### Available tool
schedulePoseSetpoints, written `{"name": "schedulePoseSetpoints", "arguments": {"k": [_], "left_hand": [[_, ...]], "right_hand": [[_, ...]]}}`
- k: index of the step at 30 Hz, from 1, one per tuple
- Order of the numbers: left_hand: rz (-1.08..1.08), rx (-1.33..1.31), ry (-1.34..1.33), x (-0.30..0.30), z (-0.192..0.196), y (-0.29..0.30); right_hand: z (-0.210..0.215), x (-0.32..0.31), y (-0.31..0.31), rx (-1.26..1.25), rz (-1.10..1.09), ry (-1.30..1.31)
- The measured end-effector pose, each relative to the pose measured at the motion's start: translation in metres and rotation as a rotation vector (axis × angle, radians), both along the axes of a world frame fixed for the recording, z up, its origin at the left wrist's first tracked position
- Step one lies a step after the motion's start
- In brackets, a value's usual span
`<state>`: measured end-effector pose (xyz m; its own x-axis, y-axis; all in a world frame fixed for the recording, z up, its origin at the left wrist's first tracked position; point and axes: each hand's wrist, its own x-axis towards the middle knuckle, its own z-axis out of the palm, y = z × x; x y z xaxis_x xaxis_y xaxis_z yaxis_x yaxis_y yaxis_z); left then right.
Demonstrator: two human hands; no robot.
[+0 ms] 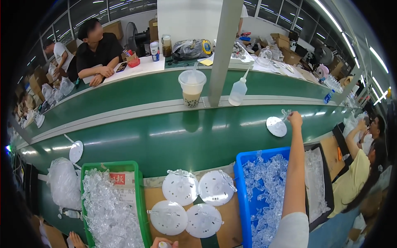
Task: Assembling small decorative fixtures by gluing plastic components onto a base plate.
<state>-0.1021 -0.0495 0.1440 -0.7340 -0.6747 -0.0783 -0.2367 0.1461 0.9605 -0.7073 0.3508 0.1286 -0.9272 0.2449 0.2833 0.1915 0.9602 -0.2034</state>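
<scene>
My right hand [295, 119] reaches far across the green belt, fingers pinched at a clear plastic piece [285, 114]. That piece is at the upper edge of a white round disc [276, 127] on the belt. At the lower edge, my left hand [170, 241] is closed around a white bottle [164, 244], of which only the top shows. Just beyond it, several white discs, among them a front-left disc [168, 218], lie on a brown board [154, 194] with clear pieces at their rims. Under my right forearm stands a blue bin [238, 177] of clear plastic pieces.
A green bin [142, 198] of clear pieces and newspaper stands left of the discs. On the belt's far ledge are a milk-tea cup [192, 89], a metal post [221, 53] and a squeeze bottle [237, 92]. Co-workers sit around; one's hand [76, 239] shows at lower left.
</scene>
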Motion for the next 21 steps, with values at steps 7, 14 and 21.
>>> {"name": "schedulePoseSetpoints", "arguments": {"k": [7,14,21], "left_hand": [[0.091,0.204,0.033,0.005,0.011,0.012],[0.046,-0.038,0.167,0.064,-0.009,0.011],[-0.063,-0.242,0.301,0.115,0.008,0.003]], "right_hand": [[0.06,0.057,0.003,-0.105,0.434,0.317],[0.124,0.243,-0.017,-0.305,0.777,0.332],[0.067,0.359,-0.065,-0.361,0.856,0.055]]}}
